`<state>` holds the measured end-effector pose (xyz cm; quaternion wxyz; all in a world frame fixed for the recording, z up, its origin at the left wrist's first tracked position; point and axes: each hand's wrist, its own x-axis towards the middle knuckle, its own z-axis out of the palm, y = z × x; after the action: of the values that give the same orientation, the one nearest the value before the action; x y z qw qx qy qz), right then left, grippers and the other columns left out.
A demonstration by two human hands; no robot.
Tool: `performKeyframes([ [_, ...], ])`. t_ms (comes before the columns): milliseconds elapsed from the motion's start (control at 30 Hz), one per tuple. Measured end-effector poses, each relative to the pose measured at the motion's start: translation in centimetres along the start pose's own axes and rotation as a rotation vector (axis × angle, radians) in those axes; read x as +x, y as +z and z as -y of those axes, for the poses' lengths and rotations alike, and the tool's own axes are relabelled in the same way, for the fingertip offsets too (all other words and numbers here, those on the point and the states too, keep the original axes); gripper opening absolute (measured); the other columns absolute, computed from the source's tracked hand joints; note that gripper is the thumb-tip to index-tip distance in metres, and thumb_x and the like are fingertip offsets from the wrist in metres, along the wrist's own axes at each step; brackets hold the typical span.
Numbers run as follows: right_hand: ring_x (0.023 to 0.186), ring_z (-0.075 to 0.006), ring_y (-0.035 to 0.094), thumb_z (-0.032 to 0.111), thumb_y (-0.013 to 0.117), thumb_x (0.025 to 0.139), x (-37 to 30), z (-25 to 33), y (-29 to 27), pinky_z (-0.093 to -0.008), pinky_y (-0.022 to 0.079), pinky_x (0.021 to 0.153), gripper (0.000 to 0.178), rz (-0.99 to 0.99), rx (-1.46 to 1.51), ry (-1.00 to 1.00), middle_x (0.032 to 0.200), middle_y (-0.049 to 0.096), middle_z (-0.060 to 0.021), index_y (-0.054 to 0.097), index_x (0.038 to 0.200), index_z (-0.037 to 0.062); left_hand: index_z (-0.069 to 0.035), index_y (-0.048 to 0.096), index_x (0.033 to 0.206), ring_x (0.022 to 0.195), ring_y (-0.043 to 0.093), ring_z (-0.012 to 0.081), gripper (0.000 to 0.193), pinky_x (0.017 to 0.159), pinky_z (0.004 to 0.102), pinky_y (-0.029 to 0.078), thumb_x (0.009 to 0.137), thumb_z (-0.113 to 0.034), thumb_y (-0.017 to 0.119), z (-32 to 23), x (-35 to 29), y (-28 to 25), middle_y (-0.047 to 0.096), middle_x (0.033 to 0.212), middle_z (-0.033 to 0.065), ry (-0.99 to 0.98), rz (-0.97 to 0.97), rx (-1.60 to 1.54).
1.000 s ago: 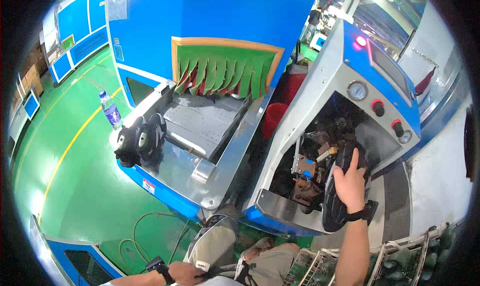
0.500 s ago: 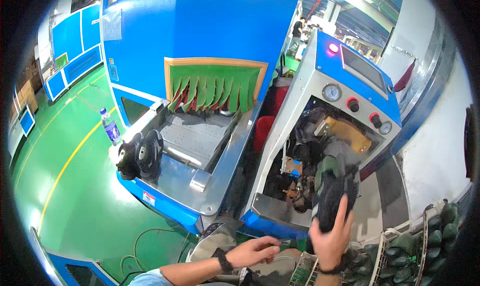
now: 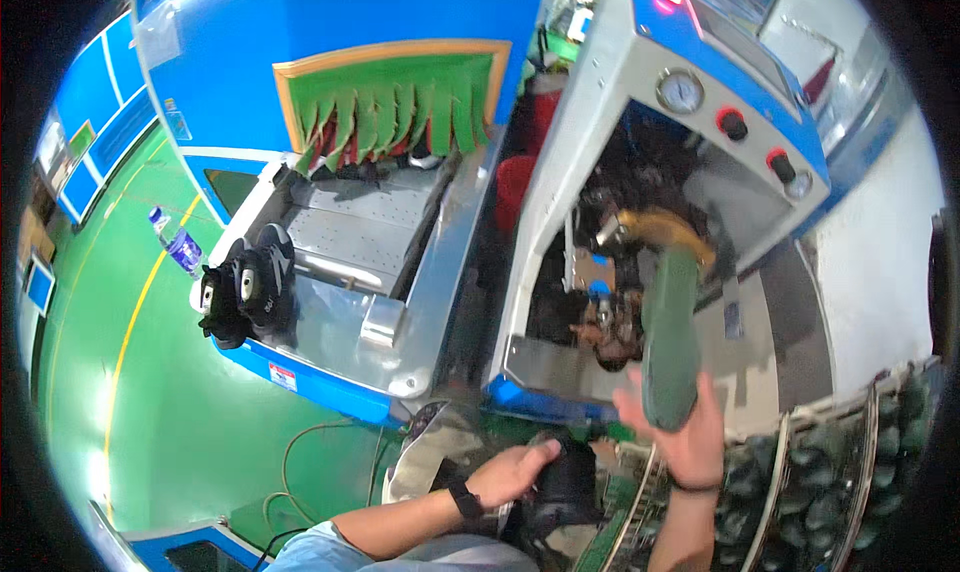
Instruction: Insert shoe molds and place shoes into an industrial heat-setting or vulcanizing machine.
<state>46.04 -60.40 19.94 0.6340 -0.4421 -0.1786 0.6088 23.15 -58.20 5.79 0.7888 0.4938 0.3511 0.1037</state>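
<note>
A bare green shoe last slants down out of the machine's opening, its upper end beside a curved yellow part. My right hand cups the lower end of the last, thumb on one side and fingers on the other, slightly blurred. Low in front of me, my left hand is closed on the edge of a black shoe; the fingers beneath are hidden. Two more black shoes, one beside the other, stand on the metal ledge at left.
A blue conveyor machine has a green strip curtain over its opening. A water bottle stands beside the shoes. The machine at right carries a gauge and red-ringed knobs. A rack of dark green lasts fills the lower right.
The black shoe has come off the last and is now in my left hand. My right hand has shifted to the bare last's end. The view has swung slightly.
</note>
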Motion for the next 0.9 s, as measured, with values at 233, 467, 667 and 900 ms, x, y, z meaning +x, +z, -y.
performKeyframes([
  [233, 0.107, -0.0314, 0.065, 0.016, 0.067, 0.091, 3.2, -0.5, 1.7, -0.0412, 0.052, 0.098, 0.047, 0.052, 0.016, -0.244, 0.120, 0.065, -0.0179, 0.054, 0.131, -0.0073, 0.007, 0.057, 0.092, 0.074, 0.057, 0.0378, 0.053, 0.074, 0.0439, 0.046, 0.108, -0.036, 0.030, -0.7, -4.8, -2.2, 0.058, 0.081, 0.0300, 0.272, -0.342, 0.312],
  [467, 0.128, -0.0269, 0.054, 0.024, 0.085, 0.073, -12.4, -10.5, -14.8, -0.0380, 0.039, 0.110, 0.089, -0.362, -0.780, -0.307, 0.141, 0.054, -0.0210, 0.043, 0.144, -0.0106, 0.006, 0.066, 0.101, 0.086, 0.066, 0.0338, 0.060, 0.083, 0.0416, 0.050, 0.108, -0.034, 0.021, 2.1, -2.8, -0.4, 0.069, 0.090, 0.0232, 0.299, -0.172, 0.109],
  [667, 0.114, -0.0238, 0.063, 0.011, 0.077, 0.080, -27.0, -21.1, -16.9, -0.0340, 0.049, 0.097, 0.077, -0.942, -0.896, 0.003, 0.128, 0.063, -0.0206, 0.042, 0.148, -0.0022, 0.006, 0.063, 0.105, 0.098, 0.061, 0.0448, 0.050, 0.090, 0.0476, 0.047, 0.105, -0.030, 0.028, 10.7, -1.8, -1.3, 0.065, 0.102, 0.0282, 0.250, -0.025, 0.359],
  [900, 0.126, -0.0453, 0.051, 0.030, 0.071, 0.087, -35.8, -32.0, -21.0, -0.0500, 0.044, 0.103, 0.075, -1.846, -0.802, 0.309, 0.143, 0.045, -0.0322, 0.039, 0.151, 0.0060, -0.001, 0.064, 0.090, 0.084, 0.069, 0.0351, 0.069, 0.078, 0.0382, 0.053, 0.090, -0.069, 0.051, 3.5, -3.0, 2.6, 0.068, 0.087, 0.0175, 0.328, 0.490, 0.698],
])
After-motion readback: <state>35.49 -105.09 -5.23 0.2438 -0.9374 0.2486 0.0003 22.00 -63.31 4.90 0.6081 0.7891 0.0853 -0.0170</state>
